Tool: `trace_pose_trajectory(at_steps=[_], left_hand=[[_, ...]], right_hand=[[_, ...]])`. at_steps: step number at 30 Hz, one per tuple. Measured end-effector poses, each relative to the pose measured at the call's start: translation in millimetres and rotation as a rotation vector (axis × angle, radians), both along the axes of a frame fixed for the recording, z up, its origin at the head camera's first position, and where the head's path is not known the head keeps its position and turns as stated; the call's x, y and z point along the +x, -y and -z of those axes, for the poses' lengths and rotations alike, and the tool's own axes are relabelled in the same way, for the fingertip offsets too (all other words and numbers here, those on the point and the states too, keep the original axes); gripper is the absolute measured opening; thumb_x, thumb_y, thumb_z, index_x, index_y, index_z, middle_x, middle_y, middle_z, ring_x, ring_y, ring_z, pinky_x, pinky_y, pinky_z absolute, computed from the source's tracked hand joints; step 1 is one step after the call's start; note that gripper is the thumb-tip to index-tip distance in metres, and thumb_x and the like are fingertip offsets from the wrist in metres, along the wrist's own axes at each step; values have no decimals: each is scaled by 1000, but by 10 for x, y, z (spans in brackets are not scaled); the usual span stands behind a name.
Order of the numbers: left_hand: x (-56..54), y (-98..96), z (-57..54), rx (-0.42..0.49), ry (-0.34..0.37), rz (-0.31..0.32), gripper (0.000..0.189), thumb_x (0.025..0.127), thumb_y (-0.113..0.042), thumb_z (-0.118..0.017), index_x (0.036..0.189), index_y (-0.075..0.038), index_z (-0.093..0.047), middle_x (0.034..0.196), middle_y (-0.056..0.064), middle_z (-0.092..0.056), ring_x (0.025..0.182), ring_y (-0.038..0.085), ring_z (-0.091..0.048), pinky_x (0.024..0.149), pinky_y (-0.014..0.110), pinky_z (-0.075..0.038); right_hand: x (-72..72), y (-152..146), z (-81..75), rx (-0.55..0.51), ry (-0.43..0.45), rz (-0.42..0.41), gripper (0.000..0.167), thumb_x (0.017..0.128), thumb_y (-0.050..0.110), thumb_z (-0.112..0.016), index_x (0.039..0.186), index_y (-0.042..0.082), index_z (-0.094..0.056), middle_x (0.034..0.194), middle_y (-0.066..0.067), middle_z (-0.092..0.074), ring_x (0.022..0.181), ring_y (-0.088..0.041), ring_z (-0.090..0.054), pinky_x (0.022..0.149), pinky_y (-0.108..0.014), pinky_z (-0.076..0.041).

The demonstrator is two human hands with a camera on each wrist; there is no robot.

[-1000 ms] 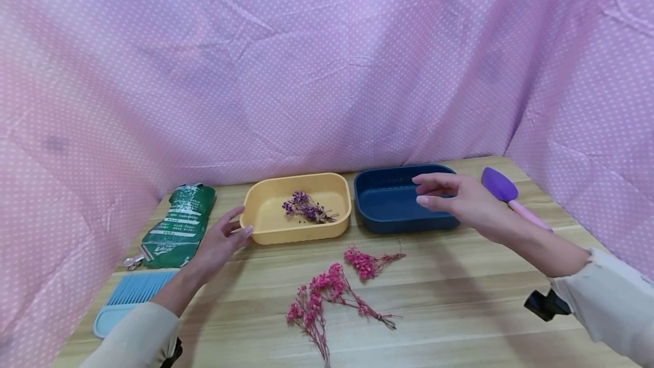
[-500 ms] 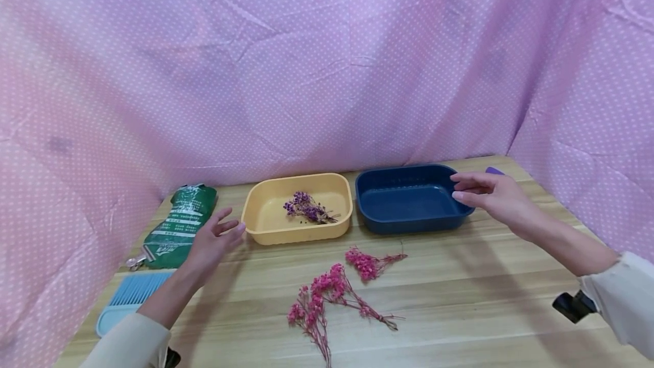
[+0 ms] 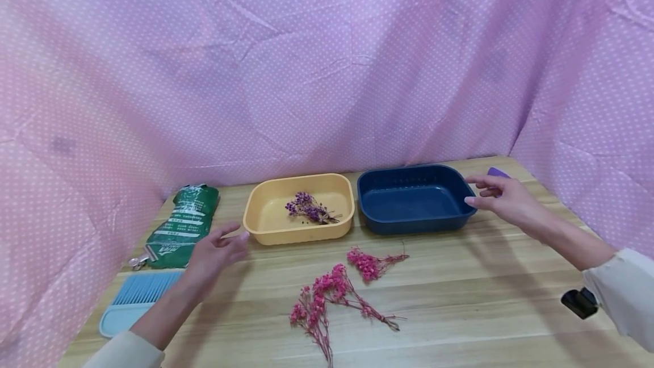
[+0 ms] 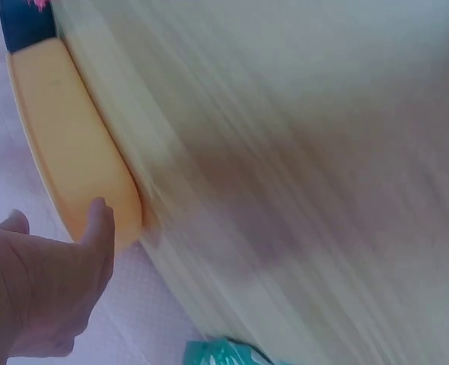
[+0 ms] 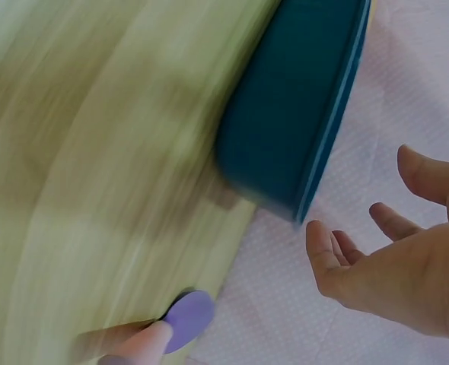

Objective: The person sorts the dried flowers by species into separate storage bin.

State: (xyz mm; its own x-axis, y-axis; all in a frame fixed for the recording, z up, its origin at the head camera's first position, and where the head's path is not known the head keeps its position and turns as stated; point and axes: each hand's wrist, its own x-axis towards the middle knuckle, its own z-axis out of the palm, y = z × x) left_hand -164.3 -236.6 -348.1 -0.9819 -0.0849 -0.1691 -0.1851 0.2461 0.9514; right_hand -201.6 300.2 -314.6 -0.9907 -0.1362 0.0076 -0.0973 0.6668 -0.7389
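Observation:
A yellow rectangular container point(image 3: 301, 236) holds a small bunch of dried purple flowers point(image 3: 309, 208). To its right stands a dark blue container point(image 3: 419, 225) of similar shape. My left hand point(image 3: 212, 257) hovers by the yellow container's front left corner, its fingers loosely bent around nothing. Beside the right end of the blue container is my right hand point(image 3: 511, 203), fingers relaxed and holding nothing; whether a fingertip touches the rim I cannot tell. In the right wrist view that hand point(image 5: 399, 266) appears near the blue container's corner. Pink dried flower sprigs point(image 3: 329, 283) lie in front on the table.
At the left lie a green bag point(image 3: 184, 223) with a metal clip point(image 3: 143, 257) and a light blue brush point(image 3: 135, 300). A purple spatula point(image 5: 188, 319) lies on the right, mostly behind my right hand in the head view. Pink dotted cloth point(image 3: 306, 72) hangs behind the table.
My right hand has moved right, from over the blue container to beside its right end. My left hand has drawn slightly back from the yellow container's left end. The containers and flowers stay put.

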Motion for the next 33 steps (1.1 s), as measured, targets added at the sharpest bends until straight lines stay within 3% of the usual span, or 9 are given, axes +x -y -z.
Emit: trace_pose_trajectory(at_steps=[5,12,15,17,20,28,33], left_hand=[[91,-116,-21,-16,77,-12,63,93,-32,-65,142,0,-41,132,28,-52,110,29,-63,94,40,-52],[213,-214,-27,-1,111,-18,58,93,-31,-65,137,3,-47,129,28,-55,111,32,-62,91,41,-54],[263,-244,-16,5,138,-10,59,92,-33,-65,135,4,-48,129,28,-55,110,33,-63,89,41,-55],[291,-262,-6,15,152,-11,60,92,-34,-65,134,5,-47,128,28,-55,109,33,-63,87,41,-56],[336,-287,0,33,175,-19,61,92,-35,-65,134,5,-47,125,28,-57,106,33,-64,85,41,-57],[474,-357,-14,42,240,-48,65,87,-39,-69,130,6,-51,120,28,-61,99,31,-67,80,39,-59],[591,-415,0,27,235,-73,62,87,-38,-70,126,7,-54,113,26,-64,94,30,-69,76,39,-60]], right_hand=[[-29,-56,74,-13,31,4,64,94,32,-63,143,-2,-40,139,-30,-40,124,-44,-41,82,-21,-46],[-87,-115,167,-52,16,4,60,95,28,-62,142,-3,-41,138,-32,-42,122,-41,-45,75,-7,-42],[-116,-150,220,-72,10,-1,59,95,26,-62,141,-5,-42,136,-32,-45,109,-18,-56,75,-7,-43],[-136,-172,261,-91,6,-7,58,96,25,-61,140,-6,-42,136,-32,-47,99,0,-56,75,-7,-44],[-161,-185,320,-116,7,-18,57,96,23,-61,139,-8,-42,137,-30,-47,92,13,-50,76,-7,-45],[-153,-147,383,-57,40,-28,55,97,26,-59,137,-9,-44,138,-30,-45,95,7,-48,76,-11,-47],[-160,-143,386,-49,39,-19,55,97,25,-60,137,-9,-45,135,-30,-48,92,10,-48,75,-11,-46]])
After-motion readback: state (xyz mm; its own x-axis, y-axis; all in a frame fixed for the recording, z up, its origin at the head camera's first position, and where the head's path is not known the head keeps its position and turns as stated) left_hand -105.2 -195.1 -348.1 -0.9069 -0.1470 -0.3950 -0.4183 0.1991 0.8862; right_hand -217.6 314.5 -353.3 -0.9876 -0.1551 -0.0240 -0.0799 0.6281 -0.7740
